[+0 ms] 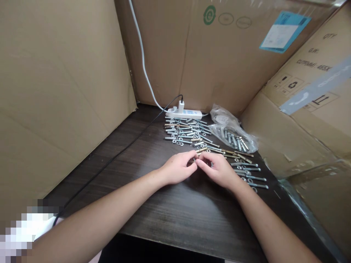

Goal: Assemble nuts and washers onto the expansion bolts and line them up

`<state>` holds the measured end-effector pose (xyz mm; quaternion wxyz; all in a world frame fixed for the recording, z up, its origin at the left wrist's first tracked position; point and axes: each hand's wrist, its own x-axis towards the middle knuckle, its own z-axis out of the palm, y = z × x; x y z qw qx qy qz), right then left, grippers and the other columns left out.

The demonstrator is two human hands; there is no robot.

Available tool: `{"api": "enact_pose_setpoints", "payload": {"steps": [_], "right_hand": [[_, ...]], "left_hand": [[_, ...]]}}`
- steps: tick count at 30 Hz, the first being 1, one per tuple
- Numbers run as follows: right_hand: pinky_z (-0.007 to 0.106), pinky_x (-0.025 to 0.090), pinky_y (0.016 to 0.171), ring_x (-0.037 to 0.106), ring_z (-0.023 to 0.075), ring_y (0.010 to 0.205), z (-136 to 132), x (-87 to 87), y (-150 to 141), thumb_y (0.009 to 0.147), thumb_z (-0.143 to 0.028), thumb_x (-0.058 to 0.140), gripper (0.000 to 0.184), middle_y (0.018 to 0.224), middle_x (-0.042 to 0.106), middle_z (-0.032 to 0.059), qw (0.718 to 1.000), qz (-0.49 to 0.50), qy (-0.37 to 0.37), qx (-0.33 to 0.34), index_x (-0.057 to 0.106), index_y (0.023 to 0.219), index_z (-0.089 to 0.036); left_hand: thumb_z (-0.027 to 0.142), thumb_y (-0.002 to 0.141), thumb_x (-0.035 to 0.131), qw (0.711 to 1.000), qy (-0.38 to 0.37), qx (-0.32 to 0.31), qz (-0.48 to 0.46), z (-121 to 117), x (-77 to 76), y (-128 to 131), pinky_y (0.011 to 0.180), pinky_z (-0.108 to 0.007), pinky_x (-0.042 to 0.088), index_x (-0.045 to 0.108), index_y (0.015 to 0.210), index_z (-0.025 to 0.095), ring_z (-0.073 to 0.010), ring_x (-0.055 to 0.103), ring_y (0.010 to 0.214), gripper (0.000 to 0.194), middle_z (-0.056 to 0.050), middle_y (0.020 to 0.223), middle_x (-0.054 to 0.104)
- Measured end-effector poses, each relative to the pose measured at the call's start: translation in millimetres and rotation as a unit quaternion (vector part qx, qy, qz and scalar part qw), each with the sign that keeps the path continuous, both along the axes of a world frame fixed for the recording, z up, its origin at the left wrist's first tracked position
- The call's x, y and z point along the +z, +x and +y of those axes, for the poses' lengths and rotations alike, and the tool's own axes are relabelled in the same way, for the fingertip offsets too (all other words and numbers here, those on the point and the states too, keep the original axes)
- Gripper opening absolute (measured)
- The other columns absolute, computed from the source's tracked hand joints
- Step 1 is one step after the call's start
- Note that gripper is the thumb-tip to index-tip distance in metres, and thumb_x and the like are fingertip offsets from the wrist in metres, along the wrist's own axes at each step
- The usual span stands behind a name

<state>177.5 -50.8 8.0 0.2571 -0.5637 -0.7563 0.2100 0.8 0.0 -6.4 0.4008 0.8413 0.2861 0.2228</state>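
Note:
My left hand [179, 168] and my right hand [216, 168] rest on the dark wooden table [164, 212], fingertips meeting in a pinch over a small metal part that I cannot make out. Just beyond the fingers lie several bolts with brass-coloured sleeves [219, 150]. Farther back, rows of silver bolts, nuts and washers [186, 132] are spread out. More bolts and washers [249, 173] lie to the right of my right hand.
A clear plastic bag [233, 131] holding bolts lies at the back right. A white power strip [184, 113] with a plugged charger sits against the back cardboard. A black cable [115, 157] crosses the table's left side. Cardboard boxes [304, 109] wall in the table.

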Motion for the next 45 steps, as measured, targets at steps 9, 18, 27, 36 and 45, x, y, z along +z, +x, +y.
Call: {"api": "enact_pose_setpoints", "payload": {"steps": [9, 18, 27, 36, 45], "right_hand": [[0.024, 0.031, 0.057, 0.046, 0.0111, 0.055, 1.3, -1.9, -0.7, 0.095, -0.041, 0.035, 0.043, 0.057, 0.05, -0.0013, 1.0, 0.002, -0.025, 0.02, 0.048, 0.062, -0.017], [0.024, 0.033, 0.057, 0.044, 0.0116, 0.057, 0.0, 2.3, -0.6, 0.092, -0.039, 0.042, 0.036, 0.06, 0.051, -0.001, 1.0, 0.001, -0.014, 0.021, 0.049, 0.064, -0.017], [0.025, 0.033, 0.055, 0.047, 0.0109, 0.046, 1.1, -4.6, 2.4, 0.095, -0.044, 0.034, 0.054, 0.046, 0.051, -0.001, 0.998, 0.004, -0.062, -0.02, 0.054, 0.053, -0.017], [0.024, 0.039, 0.061, 0.051, 0.0134, 0.063, -0.4, 4.0, 0.3, 0.087, -0.034, 0.05, 0.021, 0.069, 0.059, 0.0005, 1.0, 0.024, -0.01, -0.005, 0.053, 0.075, -0.018], [0.025, 0.033, 0.056, 0.046, 0.0116, 0.054, 2.1, -2.9, -0.4, 0.095, -0.041, 0.035, 0.041, 0.057, 0.049, -0.0014, 0.999, 0.023, -0.025, 0.011, 0.049, 0.063, -0.018]], "left_hand": [[0.029, 0.089, 0.044, 1.0, 0.024, 0.003, 0.008, 0.4, -4.0, 0.7, 0.062, -0.022, 0.038, 0.051, 0.085, 0.018, -0.0114, 0.049, 0.067, 0.013, 0.002, 0.076, 0.056], [0.029, 0.089, 0.044, 1.0, 0.002, -0.003, 0.003, -0.7, 0.3, -0.7, 0.066, -0.023, 0.039, 0.054, 0.09, 0.019, -0.0125, 0.052, 0.071, 0.014, 0.002, 0.081, 0.06], [0.029, 0.089, 0.044, 1.0, 0.016, -0.007, 0.012, -0.5, -3.3, 0.6, 0.064, -0.023, 0.038, 0.053, 0.086, 0.019, -0.0121, 0.05, 0.068, 0.014, 0.002, 0.076, 0.057], [0.029, 0.089, 0.043, 1.0, 0.008, 0.001, 0.007, -0.5, -0.3, -0.4, 0.065, -0.023, 0.039, 0.054, 0.091, 0.019, -0.0122, 0.052, 0.07, 0.015, 0.002, 0.081, 0.06], [0.027, 0.088, 0.044, 1.0, 0.028, 0.006, 0.013, 0.3, -2.0, 0.7, 0.064, -0.023, 0.038, 0.051, 0.084, 0.018, -0.0122, 0.05, 0.068, 0.013, 0.001, 0.077, 0.057]]}}
